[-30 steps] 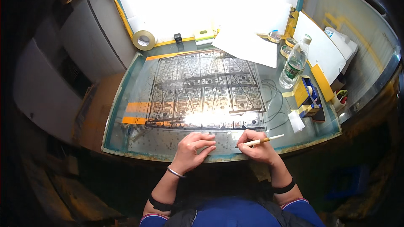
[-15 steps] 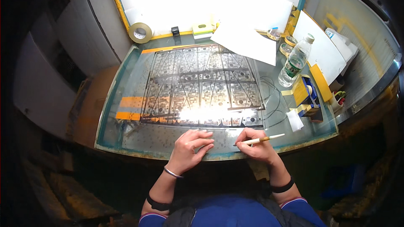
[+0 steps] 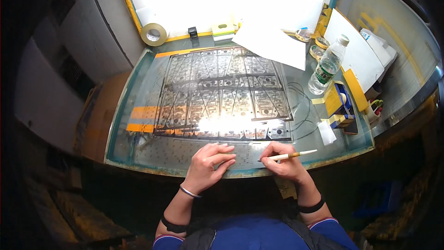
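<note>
Right hand (image 3: 283, 162) pinches pen (image 3: 292, 154) at table's (image 3: 319, 158) near part, short of film (image 3: 226, 83). Left hand (image 3: 209, 164) farther left, fingers loosely curved, parted. Right side: capped bottle (image 3: 327, 67), fill level unclear; dispenser (image 3: 334, 99) holding tape roll (image 3: 342, 97); cup (image 3: 372, 113) holding red- and green-handled things (image 3: 378, 105).

A band of glare washes out the pattern near the close edge of the dark patterned film (image 3: 210, 99), whose finest lines are too small to read, while a white paper sheet (image 3: 277, 48) covers part of its far right corner. The right hand's (image 3: 284, 164) fingers hide some of the white pen-shaped tool (image 3: 281, 156), its tip being too small to identify. The palm of the left hand (image 3: 203, 164) is hidden, and the lower edge cuts off the blue shirt (image 3: 259, 236).
</note>
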{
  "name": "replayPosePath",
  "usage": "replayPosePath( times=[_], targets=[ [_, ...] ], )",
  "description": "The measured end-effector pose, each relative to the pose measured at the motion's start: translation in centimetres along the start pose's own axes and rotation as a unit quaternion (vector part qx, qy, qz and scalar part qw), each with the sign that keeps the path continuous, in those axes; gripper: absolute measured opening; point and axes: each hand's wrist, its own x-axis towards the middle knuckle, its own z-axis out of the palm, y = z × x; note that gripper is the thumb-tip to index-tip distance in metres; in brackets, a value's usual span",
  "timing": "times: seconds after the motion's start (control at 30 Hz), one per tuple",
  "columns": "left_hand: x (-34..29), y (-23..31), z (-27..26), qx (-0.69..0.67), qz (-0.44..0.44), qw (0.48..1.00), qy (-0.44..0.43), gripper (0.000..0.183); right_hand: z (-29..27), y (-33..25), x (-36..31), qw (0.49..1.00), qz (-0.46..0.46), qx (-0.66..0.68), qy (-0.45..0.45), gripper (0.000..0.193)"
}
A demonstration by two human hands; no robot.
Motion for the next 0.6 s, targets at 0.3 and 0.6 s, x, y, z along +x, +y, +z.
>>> replayPosePath(
  times=[0.3, 0.6],
  targets=[
    [0.0, -0.2, 0.1, 0.009, 0.005, 1.000, -0.001, 0.015, 0.5, 0.8, 0.1, 0.991, 0.089, 0.089, 0.047, 0.009],
    [0.0, -0.2, 0.1, 0.008, 0.008, 1.000, -0.001, 0.017, 0.9, -0.4, 0.9, 0.999, -0.016, -0.035, -0.007, 0.012]
  ],
)
